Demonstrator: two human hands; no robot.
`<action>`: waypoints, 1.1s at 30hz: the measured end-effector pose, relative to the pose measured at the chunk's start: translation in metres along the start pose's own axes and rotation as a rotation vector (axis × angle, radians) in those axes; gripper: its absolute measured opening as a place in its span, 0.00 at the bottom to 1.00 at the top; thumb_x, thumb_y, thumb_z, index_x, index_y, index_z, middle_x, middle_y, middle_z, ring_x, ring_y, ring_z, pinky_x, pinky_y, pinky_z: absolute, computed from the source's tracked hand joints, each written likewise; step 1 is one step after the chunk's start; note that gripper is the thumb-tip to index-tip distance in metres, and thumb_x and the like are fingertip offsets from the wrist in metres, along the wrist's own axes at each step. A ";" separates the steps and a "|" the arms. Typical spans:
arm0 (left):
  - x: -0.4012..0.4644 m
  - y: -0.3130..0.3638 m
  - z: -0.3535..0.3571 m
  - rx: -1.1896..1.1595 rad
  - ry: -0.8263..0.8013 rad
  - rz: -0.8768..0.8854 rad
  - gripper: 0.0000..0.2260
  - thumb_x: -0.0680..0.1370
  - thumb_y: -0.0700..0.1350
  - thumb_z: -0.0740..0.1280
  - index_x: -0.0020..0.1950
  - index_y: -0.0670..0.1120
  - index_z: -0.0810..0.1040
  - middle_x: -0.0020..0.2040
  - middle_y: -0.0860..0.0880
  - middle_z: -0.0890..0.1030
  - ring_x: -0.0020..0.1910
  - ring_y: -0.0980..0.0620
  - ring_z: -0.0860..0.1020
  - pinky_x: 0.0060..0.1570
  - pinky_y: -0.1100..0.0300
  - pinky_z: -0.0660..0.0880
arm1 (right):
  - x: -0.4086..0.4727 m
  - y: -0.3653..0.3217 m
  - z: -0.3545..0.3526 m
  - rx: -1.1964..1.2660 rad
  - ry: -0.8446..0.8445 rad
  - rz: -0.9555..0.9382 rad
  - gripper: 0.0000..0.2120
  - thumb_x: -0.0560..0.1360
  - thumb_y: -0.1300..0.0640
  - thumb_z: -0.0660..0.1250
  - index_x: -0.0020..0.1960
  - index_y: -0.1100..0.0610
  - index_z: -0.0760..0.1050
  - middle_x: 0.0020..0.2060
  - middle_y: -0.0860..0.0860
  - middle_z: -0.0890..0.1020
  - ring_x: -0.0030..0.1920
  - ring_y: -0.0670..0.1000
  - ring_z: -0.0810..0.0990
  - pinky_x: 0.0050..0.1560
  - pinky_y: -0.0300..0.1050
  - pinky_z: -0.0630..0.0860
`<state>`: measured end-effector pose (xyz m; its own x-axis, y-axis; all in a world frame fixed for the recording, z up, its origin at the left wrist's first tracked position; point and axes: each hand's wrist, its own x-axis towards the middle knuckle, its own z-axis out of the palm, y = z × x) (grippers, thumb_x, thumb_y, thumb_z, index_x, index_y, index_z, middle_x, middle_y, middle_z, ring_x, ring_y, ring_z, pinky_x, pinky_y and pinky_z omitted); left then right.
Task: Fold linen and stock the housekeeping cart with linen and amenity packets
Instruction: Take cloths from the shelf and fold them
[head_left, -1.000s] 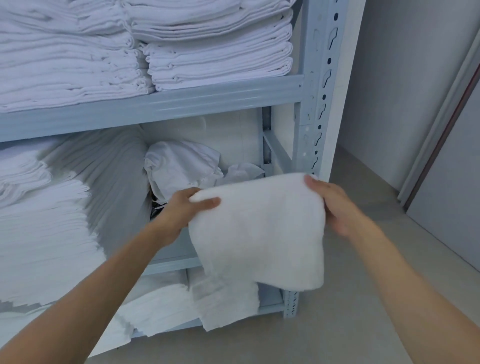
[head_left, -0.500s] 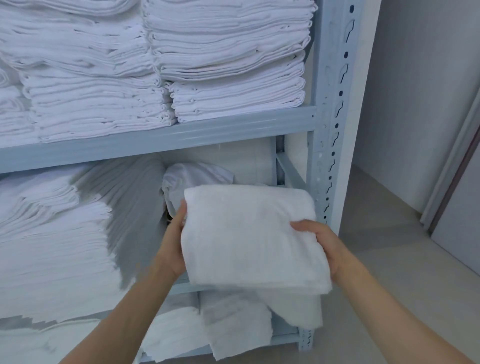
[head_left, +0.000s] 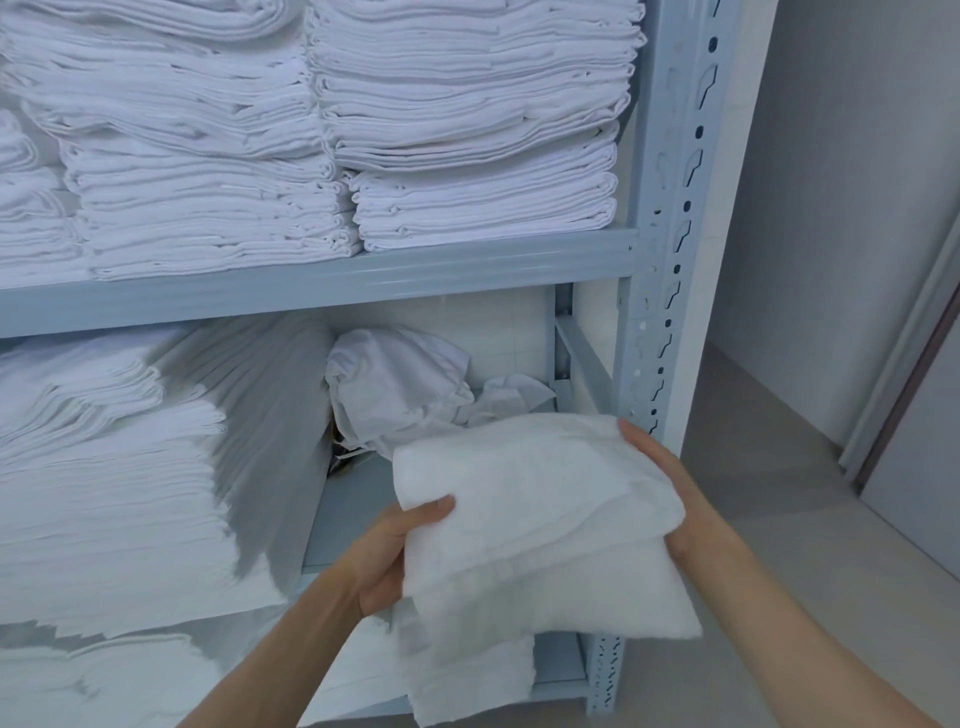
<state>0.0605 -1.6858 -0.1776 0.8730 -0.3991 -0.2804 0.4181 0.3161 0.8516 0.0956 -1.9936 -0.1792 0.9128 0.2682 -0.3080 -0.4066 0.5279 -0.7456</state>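
A white folded towel (head_left: 535, 525) hangs in front of the middle shelf of a grey metal rack (head_left: 670, 218). My left hand (head_left: 395, 551) grips its left edge, thumb on top and fingers hidden underneath. My right hand (head_left: 670, 493) holds the right edge, its fingers wrapped behind the cloth. The towel is doubled over, with a lower layer sagging below the upper fold. No cart or amenity packets are in view.
Stacks of folded white linen (head_left: 467, 130) fill the top shelf. A tall pile of sheets (head_left: 114, 467) fills the middle shelf's left, with a crumpled white bundle (head_left: 395, 384) behind the towel. More towels (head_left: 467, 680) lie on the bottom shelf. Bare floor (head_left: 779, 519) and a door lie right.
The towel went from hanging open to folded over into a thicker bundle. Both hands shifted lower and right, and the camera tilted up along the rack.
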 end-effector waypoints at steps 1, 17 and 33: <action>0.000 0.003 0.002 -0.002 0.019 0.006 0.24 0.70 0.43 0.77 0.64 0.37 0.80 0.64 0.36 0.79 0.60 0.38 0.80 0.50 0.48 0.81 | -0.002 0.005 -0.005 0.041 -0.032 0.015 0.29 0.69 0.37 0.73 0.60 0.57 0.83 0.57 0.58 0.84 0.57 0.60 0.83 0.51 0.54 0.81; -0.009 -0.003 -0.015 0.231 0.080 0.054 0.23 0.71 0.38 0.77 0.65 0.40 0.77 0.61 0.39 0.82 0.59 0.38 0.81 0.53 0.47 0.81 | -0.019 0.025 -0.022 -0.416 0.000 0.119 0.22 0.68 0.62 0.75 0.61 0.62 0.79 0.54 0.59 0.85 0.52 0.56 0.85 0.43 0.47 0.82; -0.001 0.020 -0.004 0.194 0.157 0.251 0.21 0.69 0.47 0.71 0.63 0.51 0.80 0.42 0.48 0.85 0.37 0.50 0.83 0.38 0.56 0.81 | -0.009 0.018 -0.001 -0.578 0.375 0.055 0.19 0.83 0.62 0.59 0.33 0.60 0.66 0.32 0.54 0.69 0.36 0.52 0.69 0.42 0.45 0.69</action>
<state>0.0691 -1.6755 -0.1616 0.9767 -0.1878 -0.1039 0.1436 0.2117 0.9667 0.0803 -1.9871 -0.1907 0.8849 -0.0699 -0.4605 -0.4628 -0.0205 -0.8862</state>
